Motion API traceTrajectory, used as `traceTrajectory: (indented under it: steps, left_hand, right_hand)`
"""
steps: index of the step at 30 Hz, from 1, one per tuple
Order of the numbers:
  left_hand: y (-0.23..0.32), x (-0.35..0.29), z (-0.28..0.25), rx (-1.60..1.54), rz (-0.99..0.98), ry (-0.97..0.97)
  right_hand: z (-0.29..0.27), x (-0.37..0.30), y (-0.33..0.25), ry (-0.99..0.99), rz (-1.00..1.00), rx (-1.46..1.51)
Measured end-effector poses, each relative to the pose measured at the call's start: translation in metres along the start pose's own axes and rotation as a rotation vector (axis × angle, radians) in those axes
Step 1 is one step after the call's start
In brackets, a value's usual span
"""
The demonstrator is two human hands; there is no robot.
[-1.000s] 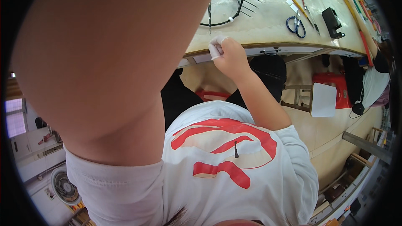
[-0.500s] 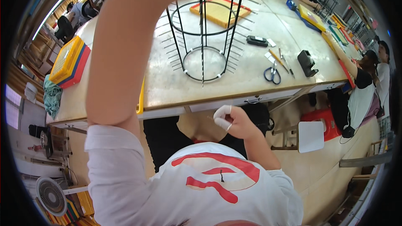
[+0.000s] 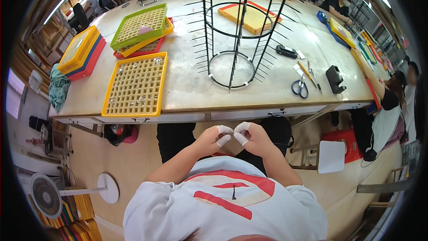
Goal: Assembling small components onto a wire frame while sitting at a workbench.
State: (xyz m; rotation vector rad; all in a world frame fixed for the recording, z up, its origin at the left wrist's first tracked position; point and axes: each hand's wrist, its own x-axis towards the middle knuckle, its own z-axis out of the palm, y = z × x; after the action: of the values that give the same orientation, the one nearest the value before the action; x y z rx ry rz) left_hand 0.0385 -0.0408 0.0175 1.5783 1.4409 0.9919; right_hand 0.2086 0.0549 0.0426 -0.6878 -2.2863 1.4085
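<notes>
My left hand [image 3: 213, 138] and my right hand [image 3: 255, 138] face each other above my lap, just short of the table's front edge. White finger cots cover the thumb and forefinger tips of both. Each hand is closed in a pinch, fingertips almost meeting; whatever lies between them is too small to make out. Beyond them on the table stands a tall black wire rack [image 3: 240, 36], with rings joined by uprights and thin prongs sticking out sideways. A yellow compartment tray [image 3: 165, 69] to its left has small shiny pieces in some cells.
Behind that tray lies a stack topped by a green tray [image 3: 113, 44]. More stacked trays [image 3: 84, 69] and a green cloth [image 3: 59, 87] sit at the left edge. Scissors [image 3: 299, 88], a black tape dispenser [image 3: 335, 79] and a black case [image 3: 286, 51] lie right of the rack. Several people work around the table.
My left arm, stretched up across the view toward the rack's top, has come down to my right hand. The yellow tray and green-topped stack it hid now show. The rack appears shifted rightward.
</notes>
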Motion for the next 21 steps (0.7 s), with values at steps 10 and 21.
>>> traceTrajectory:
  steps: [10, 21]
  left_hand:
    - [-0.011, -0.001, 0.015, -0.648, -0.316, -0.096]
    - [-0.025, -0.004, 0.001, -1.693, -0.129, -0.102]
  right_hand:
    - [0.013, -0.011, 0.018, 0.054, 0.105, 0.196]
    - [0.02, -0.01, 0.043, -0.074, 0.039, 0.614]
